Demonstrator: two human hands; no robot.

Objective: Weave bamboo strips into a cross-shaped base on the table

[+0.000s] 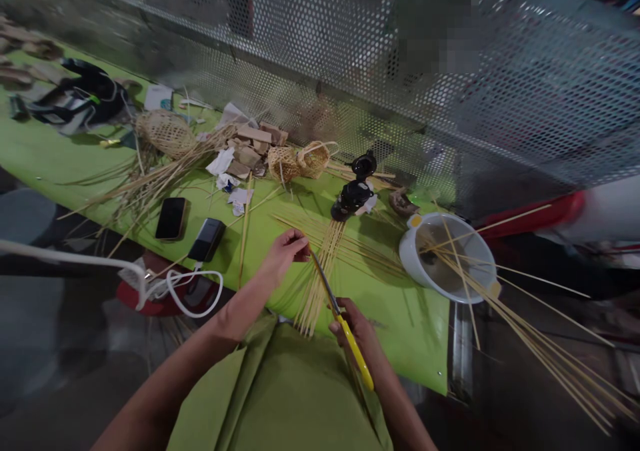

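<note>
My left hand point(286, 251) is closed in a pinch on thin bamboo strips point(320, 274) that lie in a flat bundle on the green table point(400, 311). My right hand point(356, 328) grips a yellow-handled knife point(345, 334), its blade angled up toward my left fingers. The blade tip lies against the strips beside the pinch. The strips run from the table's near edge toward a black object point(353, 196) farther back.
A white bowl point(415, 264) holding long strips stands at the right edge. Two phones point(171, 218) and a white cable point(170, 281) lie at left. Small woven baskets point(300, 161), wood blocks and loose strips sit at the back, before a perforated metal screen point(500, 104).
</note>
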